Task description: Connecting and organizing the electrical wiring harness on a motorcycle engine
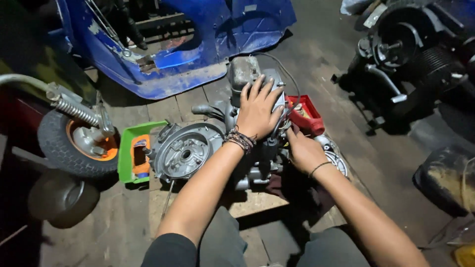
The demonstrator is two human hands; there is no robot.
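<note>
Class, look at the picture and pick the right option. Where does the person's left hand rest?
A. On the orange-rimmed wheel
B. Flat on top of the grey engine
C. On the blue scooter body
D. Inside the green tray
B: the left hand lies flat with spread fingers on top of the grey engine, well away from the wheel, tray and blue body.

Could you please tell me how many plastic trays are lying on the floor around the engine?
2: a green tray left of the engine, and a red tray right of it, behind the right hand. Others may be hidden.

Engine (198, 148) dull cast metal; tray (129, 143) glossy green plastic; floor (123, 232) rough wood
</note>
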